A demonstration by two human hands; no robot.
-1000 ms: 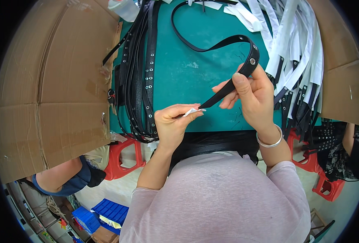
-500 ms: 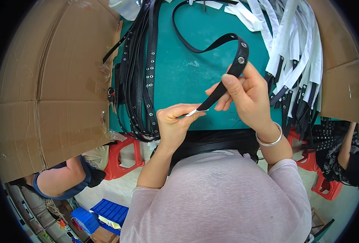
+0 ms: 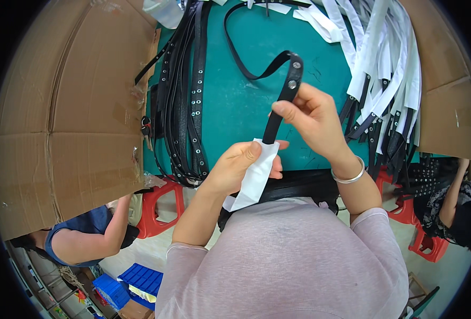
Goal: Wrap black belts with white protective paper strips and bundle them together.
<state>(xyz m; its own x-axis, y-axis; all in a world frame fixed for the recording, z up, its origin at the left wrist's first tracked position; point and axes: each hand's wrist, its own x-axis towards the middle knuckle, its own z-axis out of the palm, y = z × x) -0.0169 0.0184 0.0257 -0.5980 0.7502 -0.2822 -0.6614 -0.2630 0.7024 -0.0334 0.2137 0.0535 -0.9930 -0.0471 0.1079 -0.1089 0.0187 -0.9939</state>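
Note:
A black belt (image 3: pixel 274 123) with metal eyelets curves from the far edge of the green table down to my hands. My right hand (image 3: pixel 314 118) pinches it between thumb and fingers just below two eyelets. The belt's near end sits in the mouth of a narrow white sleeve (image 3: pixel 256 175). My left hand (image 3: pixel 240 165) grips that sleeve near its mouth, thumb on top and fingers behind. The sleeve's lower part hangs down toward my lap. How far the belt reaches inside is hidden.
Black eyeleted belts (image 3: pixel 185 95) lie bundled along the table's left side. White-sleeved belts (image 3: pixel 389 80) are heaped at the right. Cardboard (image 3: pixel 76 106) stands at the left, more (image 3: pixel 448 80) at the right. Co-workers sit on both sides, near red stools (image 3: pixel 161 210).
The white sleeve now shows at full length below my left hand, where before only its tip showed. My right hand and the belt have shifted slightly left and down.

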